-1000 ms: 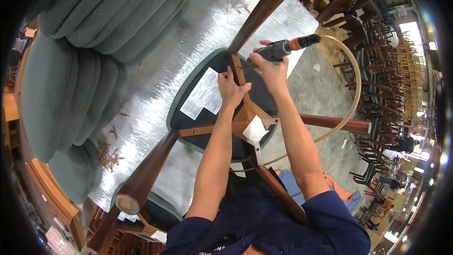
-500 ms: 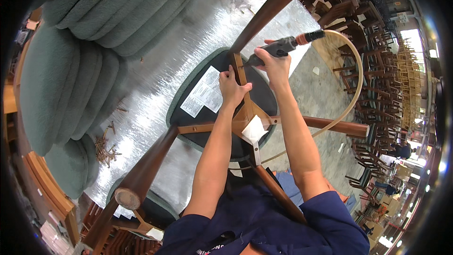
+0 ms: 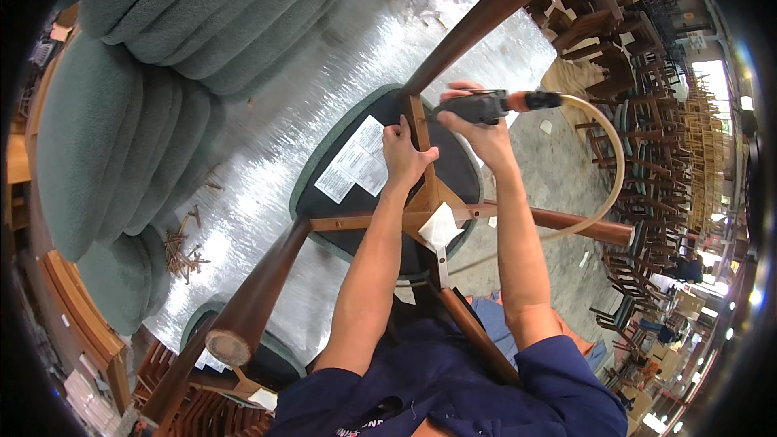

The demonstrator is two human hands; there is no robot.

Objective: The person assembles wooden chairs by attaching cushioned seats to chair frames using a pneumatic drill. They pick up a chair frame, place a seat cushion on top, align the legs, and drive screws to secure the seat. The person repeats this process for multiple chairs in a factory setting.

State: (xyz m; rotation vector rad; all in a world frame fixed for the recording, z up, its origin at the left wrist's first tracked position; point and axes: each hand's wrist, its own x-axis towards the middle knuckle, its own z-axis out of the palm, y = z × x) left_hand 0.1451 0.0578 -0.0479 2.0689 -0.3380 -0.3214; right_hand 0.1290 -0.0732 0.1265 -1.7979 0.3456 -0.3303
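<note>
An upside-down chair lies before me, its dark seat underside (image 3: 328, 214) edged in green fabric and carrying white labels (image 3: 356, 163). Wooden rails cross over it, joining brown round legs (image 3: 261, 295). My left hand (image 3: 407, 158) grips the far rail (image 3: 420, 125), its thumb over the wood and a finger stretched along it. In my right hand (image 3: 490, 139) is a dark air screwdriver (image 3: 477, 107), held nearly level with its front end close to that rail's right side. Whether its bit touches the rail is hard to make out. A pale hose (image 3: 617, 146) trails from the tool's back.
Stacked green cushions (image 3: 178, 24) fill the left of the plastic-wrapped table (image 3: 267, 125). Several loose screws (image 3: 184, 255) lie beside them. Another upturned seat (image 3: 267, 356) sits near my left arm. Many chairs (image 3: 631, 194) stand on the floor at right.
My right hand has tilted the air screwdriver from slanting to nearly level and shifted it slightly right. My left hand keeps its hold on the rail. The whole view has shifted a little.
</note>
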